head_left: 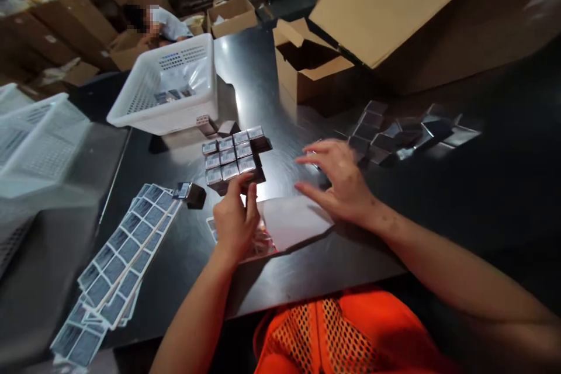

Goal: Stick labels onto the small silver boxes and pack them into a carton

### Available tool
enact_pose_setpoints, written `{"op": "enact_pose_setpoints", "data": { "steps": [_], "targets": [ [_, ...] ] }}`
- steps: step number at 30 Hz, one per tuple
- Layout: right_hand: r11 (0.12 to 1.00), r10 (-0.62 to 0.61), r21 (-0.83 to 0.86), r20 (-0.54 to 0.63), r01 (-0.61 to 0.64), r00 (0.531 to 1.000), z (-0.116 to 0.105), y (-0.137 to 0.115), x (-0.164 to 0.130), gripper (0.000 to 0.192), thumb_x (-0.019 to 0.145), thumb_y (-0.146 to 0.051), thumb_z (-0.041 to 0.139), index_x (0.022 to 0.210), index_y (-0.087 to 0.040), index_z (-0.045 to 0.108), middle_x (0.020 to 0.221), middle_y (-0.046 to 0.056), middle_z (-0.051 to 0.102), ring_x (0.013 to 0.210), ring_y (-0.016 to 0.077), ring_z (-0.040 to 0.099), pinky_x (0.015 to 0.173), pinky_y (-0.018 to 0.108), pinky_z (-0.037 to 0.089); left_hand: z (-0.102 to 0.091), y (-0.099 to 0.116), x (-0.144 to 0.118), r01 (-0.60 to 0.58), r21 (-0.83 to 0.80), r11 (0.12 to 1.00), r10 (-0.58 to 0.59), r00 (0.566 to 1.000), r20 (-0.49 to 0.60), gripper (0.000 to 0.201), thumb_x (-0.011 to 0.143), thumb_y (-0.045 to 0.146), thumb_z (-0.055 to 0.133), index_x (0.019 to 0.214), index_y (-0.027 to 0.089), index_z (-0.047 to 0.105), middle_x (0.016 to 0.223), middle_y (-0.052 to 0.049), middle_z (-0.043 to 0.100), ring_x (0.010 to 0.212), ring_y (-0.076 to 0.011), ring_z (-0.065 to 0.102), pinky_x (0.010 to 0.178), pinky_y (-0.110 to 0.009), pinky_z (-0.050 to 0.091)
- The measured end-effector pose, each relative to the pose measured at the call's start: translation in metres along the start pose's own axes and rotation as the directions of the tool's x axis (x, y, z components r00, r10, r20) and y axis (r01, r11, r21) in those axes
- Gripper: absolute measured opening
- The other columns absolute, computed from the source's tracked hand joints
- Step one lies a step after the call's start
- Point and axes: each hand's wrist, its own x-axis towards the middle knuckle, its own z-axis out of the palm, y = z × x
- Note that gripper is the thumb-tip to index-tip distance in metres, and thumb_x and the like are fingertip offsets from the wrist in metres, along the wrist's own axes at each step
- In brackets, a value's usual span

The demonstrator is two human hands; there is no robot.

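Observation:
My left hand (236, 219) is at the near edge of a block of small silvery boxes (228, 156) with printed labels on top. Its thumb and index finger are closed on the small box (246, 165) at the front right of the block. My right hand (339, 181), slightly blurred, is held over the table with fingers spread and nothing between them. Below the hands lies a white sheet or flap (293, 223), with clear plastic and red bits (263, 241) beside it. Sheets of printed labels (127, 239) fan out on the left, a single small box (190, 194) at their top end.
A white plastic basket (170, 114) stands at the back left, other white baskets (39, 146) at the far left. Loose dark, shiny boxes (394, 134) lie to the right. An open carton (307, 79) and a large carton (407, 6) are behind. Another person (169, 23) is beyond the table.

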Motion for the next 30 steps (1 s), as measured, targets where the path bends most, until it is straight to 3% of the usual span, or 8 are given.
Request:
{"op": "enact_pose_setpoints", "data": {
  "steps": [4,8,12,16,19,22,24,30],
  "targets": [
    [0.884,-0.073,0.452,0.389,-0.121,0.918,0.014,-0.034,-0.014,0.055,0.084,-0.036,0.081,0.131,-0.022,0.054,0.113,0.006,0.071,0.101,0.0198,0.068,0.091,0.034,0.053,0.002,0.005,-0.008,-0.129,-0.063,0.990,0.131,0.991,0.023,0.023,0.098,0.029,0.049,0.110,0.021,0.067,0.072,0.000,0.071,0.054,-0.0124,0.063,0.055,-0.023,0.040],
    [0.754,0.208,0.467,0.496,-0.462,0.843,0.015,-0.038,-0.015,0.031,0.090,-0.024,0.071,0.120,-0.023,0.061,0.087,-0.003,0.075,0.080,0.0128,0.071,0.078,0.025,0.053,-0.004,0.002,-0.004,-0.062,0.124,0.990,0.064,0.998,-0.018,0.031,0.101,0.033,0.043,0.111,0.020,0.069,0.063,0.000,0.065,0.050,-0.0142,0.056,0.054,-0.024,0.031],
    [0.783,0.268,0.362,0.538,-0.506,0.799,0.011,-0.031,-0.012,0.020,0.093,-0.027,0.068,0.113,-0.023,0.067,0.086,-0.002,0.078,0.077,0.0141,0.071,0.076,0.027,0.052,-0.004,-0.001,0.001,0.009,0.245,0.970,0.003,0.999,-0.047,0.033,0.100,0.038,0.043,0.102,0.022,0.072,0.060,0.000,0.063,0.047,-0.0145,0.049,0.054,-0.025,0.024],
    [0.938,0.028,0.305,0.411,-0.167,0.911,0.016,-0.029,-0.017,0.013,0.094,-0.020,0.059,0.093,-0.021,0.071,0.103,0.007,0.076,0.103,0.0230,0.069,0.093,0.041,0.052,-0.002,0.000,0.003,0.072,0.339,0.938,-0.085,0.996,0.022,0.029,0.099,0.039,0.047,0.104,0.023,0.072,0.061,-0.002,0.065,0.051,-0.0175,0.055,0.055,-0.025,0.023],
    [0.871,-0.344,0.443,0.235,0.214,0.909,0.010,-0.028,-0.017,0.015,0.094,-0.020,0.059,0.085,-0.023,0.071,0.117,0.009,0.071,0.120,0.0249,0.061,0.101,0.044,0.051,-0.006,0.001,0.009,0.099,0.507,0.856,-0.193,0.971,0.137,0.029,0.100,0.040,0.048,0.110,0.025,0.071,0.063,-0.004,0.067,0.055,-0.0211,0.059,0.056,-0.028,0.019],
    [0.828,-0.313,0.510,0.079,0.231,0.946,0.003,-0.024,-0.002,0.006,0.093,-0.022,0.064,0.097,-0.026,0.067,0.111,0.007,0.068,0.109,0.0210,0.065,0.094,0.039,0.056,-0.011,0.002,0.015,0.036,0.570,0.821,-0.242,0.926,0.289,0.029,0.102,0.041,0.047,0.112,0.027,0.070,0.073,-0.006,0.073,0.066,-0.0240,0.066,0.057,-0.030,0.020],
    [0.909,-0.219,0.364,0.003,0.203,0.976,0.008,-0.016,0.017,0.028,0.093,-0.023,0.065,0.120,-0.028,0.060,0.118,0.009,0.068,0.113,0.0233,0.064,0.099,0.044,0.054,-0.012,0.004,0.015,-0.022,0.550,0.835,-0.219,0.903,0.370,0.029,0.102,0.040,0.045,0.111,0.027,0.070,0.080,-0.007,0.076,0.074,-0.0257,0.070,0.059,-0.031,0.023],
    [0.920,-0.378,0.031,0.339,0.392,0.861,0.073,0.006,0.076,0.057,0.096,-0.020,0.057,0.150,-0.016,0.040,0.153,0.017,0.051,0.152,0.0284,0.034,0.123,0.054,0.032,-0.012,0.006,0.011,-0.025,0.438,0.899,-0.204,0.860,0.468,0.033,0.099,0.039,0.046,0.098,0.025,0.076,0.083,-0.011,0.077,0.084,-0.0311,0.073,0.064,-0.034,0.034]
  ]
}}
